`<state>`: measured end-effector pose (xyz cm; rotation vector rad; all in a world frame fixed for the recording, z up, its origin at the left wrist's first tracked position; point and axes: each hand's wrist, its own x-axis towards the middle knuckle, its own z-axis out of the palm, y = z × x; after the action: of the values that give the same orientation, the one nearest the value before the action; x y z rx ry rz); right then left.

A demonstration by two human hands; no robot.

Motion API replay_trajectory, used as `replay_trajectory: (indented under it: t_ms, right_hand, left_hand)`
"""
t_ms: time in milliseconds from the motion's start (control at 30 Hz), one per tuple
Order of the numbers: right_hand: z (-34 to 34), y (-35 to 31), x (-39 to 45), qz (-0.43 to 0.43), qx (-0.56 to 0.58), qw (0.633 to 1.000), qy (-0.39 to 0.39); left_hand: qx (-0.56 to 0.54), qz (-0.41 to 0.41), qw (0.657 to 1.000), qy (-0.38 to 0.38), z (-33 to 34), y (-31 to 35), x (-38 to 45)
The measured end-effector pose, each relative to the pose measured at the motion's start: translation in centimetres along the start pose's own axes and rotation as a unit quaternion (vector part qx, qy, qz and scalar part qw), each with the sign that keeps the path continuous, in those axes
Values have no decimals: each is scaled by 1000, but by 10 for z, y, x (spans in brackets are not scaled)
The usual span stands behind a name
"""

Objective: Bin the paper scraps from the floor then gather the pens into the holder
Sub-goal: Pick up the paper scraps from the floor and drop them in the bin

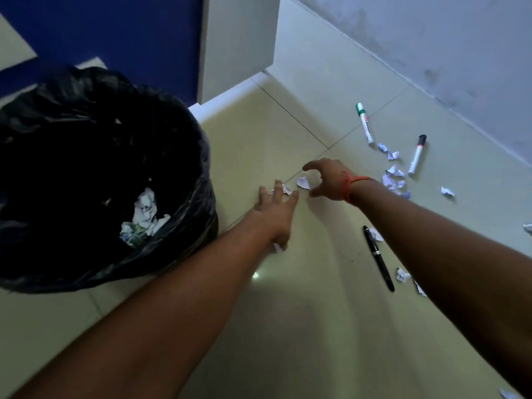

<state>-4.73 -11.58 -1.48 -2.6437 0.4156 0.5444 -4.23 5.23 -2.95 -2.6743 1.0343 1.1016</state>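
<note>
**Both hands down at the scraps beside the bin**

I take the bin [95,174] as my landmark; its black liner holds crumpled paper [144,217] at the bottom. Nearest me, right of the bin, a black pen [378,259] lies on the floor [302,326] with a small scrap [375,234] touching its far end and another scrap [402,274] by its near end, partly behind my right forearm. Just right of the bin, my left hand [276,210] lies flat and spread, fingers splayed over a scrap [286,189]; a bit of white shows under the heel of the palm, and I cannot tell whether it is gripped. Just beyond, my right hand [328,180], a red cord at the wrist, is curled half open over a white scrap [303,182], holding nothing. Farther right of the bin lies a cluster of scraps [394,178], a black-capped marker [416,154] beside them. Farthest is a green-capped marker [365,123], near the wall [431,53].
</note>
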Motion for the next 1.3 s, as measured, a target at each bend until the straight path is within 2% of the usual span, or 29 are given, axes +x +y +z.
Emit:
replay_trajectory:
  t_ms: [133,233,300,400,500,633,767,833,933,1033,1100,1167,1233,1300]
  right_hand:
    - [21,18,10,-84,-45,995,-3]
    - [29,23,13,-145,-78,986,41]
    - [34,21,15,-157,-81,982,64]
    - [37,13,15,-142,-91,983,73]
    - [38,7,13,-114,-77,989,52]
    - [37,3,-4,-70,10,997,37]
    - [44,-4,-21,-102,-20,995,12]
    - [50,-8,-28,-118,-65,991,-9]
    - [54,-17,-36,-141,-106,984,0]
    - [50,-31,-43,-121,-133,984,-12]
    - [45,-42,-49,-77,-114,990,-32]
    - [35,-48,-54,-42,-61,997,-21]
    - [14,-64,-61,-31,7,999,10]
    - [-16,-86,-68,-43,100,993,51]
  left_hand:
    - [52,85,993,62,22,-11,14]
    - [48,110,980,156,48,-16,7]
    - [63,116,967,220,66,-17,-1]
    - [55,110,958,260,79,-16,-8]
    - [39,84,970,227,69,-8,-13]
    - [-103,13,977,185,55,-5,-19]
    - [-189,-15,955,228,53,-4,-29]
    - [-198,3,946,256,51,-1,-37]
    - [-212,36,929,302,36,5,-57]
    - [-227,50,907,351,14,11,-79]
    - [-206,47,909,360,0,14,-96]
    - [-159,41,925,343,-16,20,-108]
    - [-138,15,936,322,-39,23,-128]
    - [-129,-10,933,335,-74,20,-152]
